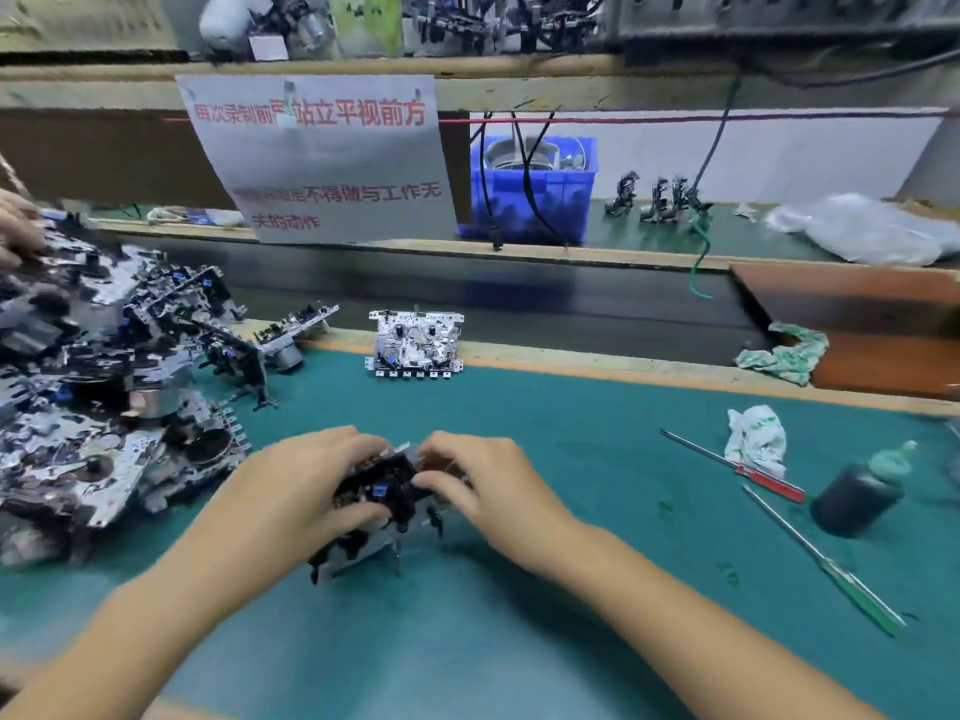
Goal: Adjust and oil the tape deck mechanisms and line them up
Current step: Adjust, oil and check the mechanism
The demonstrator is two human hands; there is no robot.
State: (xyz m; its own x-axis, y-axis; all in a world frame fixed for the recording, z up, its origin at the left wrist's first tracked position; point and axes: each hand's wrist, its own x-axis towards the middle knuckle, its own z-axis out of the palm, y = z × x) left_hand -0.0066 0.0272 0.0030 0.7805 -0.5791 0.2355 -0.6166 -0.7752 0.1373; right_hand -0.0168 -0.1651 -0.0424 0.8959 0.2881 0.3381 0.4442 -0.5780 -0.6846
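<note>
— Holding the tape deck mechanism (382,504) with both hands, was I? Where did it sit?

— Near the middle of the green mat (571,589), toward its front edge, tilted up on its lower side. My left hand (306,491) gripped it from the left, fingers curled over the top and thumb pressed against its near face. My right hand (467,480) pinched its upper right corner with bent fingertips. Most of its body was hidden under my fingers.

— And the others?

— One finished mechanism (415,344) stood upright at the mat's far edge, alone. A heap of mechanisms (104,387) covered the left edge, too smeared to count. Another person's hand (18,228) was cut off at the far left.

— Tools?

— A red-handled screwdriver (737,467), a green-handled screwdriver (826,563) and a dark oil bottle (860,493) lay near the right edge, with a crumpled rag (756,433) just behind them. I saw no label on the bottle.

— Any writing?

— A hanging paper sign (317,158) in red Chinese characters; the top line read roughly "站立平视前方", the lower lines were partly blurred. A blue bin (535,192) stood behind it.
</note>
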